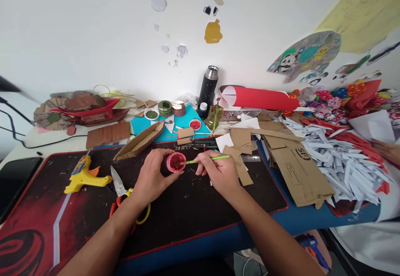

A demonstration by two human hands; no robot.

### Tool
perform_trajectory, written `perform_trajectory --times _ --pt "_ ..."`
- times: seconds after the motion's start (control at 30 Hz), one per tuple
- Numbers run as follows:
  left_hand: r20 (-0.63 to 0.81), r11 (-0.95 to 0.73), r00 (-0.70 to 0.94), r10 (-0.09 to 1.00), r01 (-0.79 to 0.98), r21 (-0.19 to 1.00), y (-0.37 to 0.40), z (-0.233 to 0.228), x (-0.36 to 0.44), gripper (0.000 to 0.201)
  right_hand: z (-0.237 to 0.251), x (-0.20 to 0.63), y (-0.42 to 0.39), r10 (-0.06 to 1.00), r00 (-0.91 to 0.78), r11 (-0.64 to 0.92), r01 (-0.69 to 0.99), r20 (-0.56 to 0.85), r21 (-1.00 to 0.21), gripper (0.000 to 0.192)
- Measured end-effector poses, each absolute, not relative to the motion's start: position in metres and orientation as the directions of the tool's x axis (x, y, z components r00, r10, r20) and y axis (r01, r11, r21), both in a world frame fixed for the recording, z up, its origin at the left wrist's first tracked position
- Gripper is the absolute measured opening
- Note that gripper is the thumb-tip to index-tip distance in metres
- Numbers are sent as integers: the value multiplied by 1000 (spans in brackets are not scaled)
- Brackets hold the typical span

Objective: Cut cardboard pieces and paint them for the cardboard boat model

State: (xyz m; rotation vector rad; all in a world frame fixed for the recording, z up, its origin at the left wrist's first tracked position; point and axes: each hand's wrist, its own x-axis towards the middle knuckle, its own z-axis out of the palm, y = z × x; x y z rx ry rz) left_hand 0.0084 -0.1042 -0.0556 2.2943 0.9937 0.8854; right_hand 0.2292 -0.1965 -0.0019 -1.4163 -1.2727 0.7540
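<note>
In the head view, the left hand [153, 176] cups a small round pot of red paint [175, 161], its fingers curled closed around the pot's near side and holding it on the dark desk mat with a red border [187, 209]. The right hand [218, 172] pinches a thin green-handled paintbrush [208, 159] between closed fingers, and the brush tip dips into the pot.

The mat covers the middle of the table [309, 220], whose blue front edge shows at the right. On the mat to the left of the left hand lie a yellow hot-glue gun [84, 178] and a pair of scissors with orange and yellow handles [120, 190], the handles partly under the left forearm. Just beyond the pot rests a brown cardboard boat hull [139, 142], and behind it a turquoise sheet [175, 124] carries small paint jars. A black flask with a steel cap [208, 86] stands upright by the white wall [93, 30], with a rolled red paper [256, 98] beside it. To the right lie flat cardboard pieces [300, 172] and a heap of white paper strips [340, 159]. Paper cut-outs are stuck to the wall, and a dark phone [15, 180] lies at the far left.
</note>
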Motion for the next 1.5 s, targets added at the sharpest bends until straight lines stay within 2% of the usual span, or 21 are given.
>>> perform_trajectory --times 0.33,0.5,0.73,0.83,0.93,1.03,1.2,1.33,1.5 --pt "361 -593 497 789 459 662 -104 -55 8 46 -1 231 -202 983 120 101 287 140 -953 44" --pt "355 -584 492 795 464 666 -104 -56 8 44 7 232 -208 980 50 165 352 195 -921 41" --pt "363 -601 507 782 459 654 -103 -57 7 41 11 229 -210 979 -54 205 321 199 -924 34" --pt "379 -598 486 787 452 662 -103 -57 7 42 9 230 -212 985 -10 168 225 171 -960 35" --pt "402 -597 458 793 452 663 -104 -57 6 44 5 234 -214 989 113 90 30 93 -996 40" --pt "421 -600 440 793 449 662 -105 -56 6 46 1 239 -215 987 158 57 -132 36 -990 42" --pt "441 -612 436 784 423 669 -108 -53 7 46 -6 245 -215 980 199 58 -307 -4 -950 39" --pt "477 -643 442 759 401 652 -109 -50 8 47 -11 247 -217 977 212 53 -359 -26 -932 36" --pt "489 -656 446 750 406 637 -108 -48 9 45 -9 249 -222 985 172 46 -298 -6 -953 34"
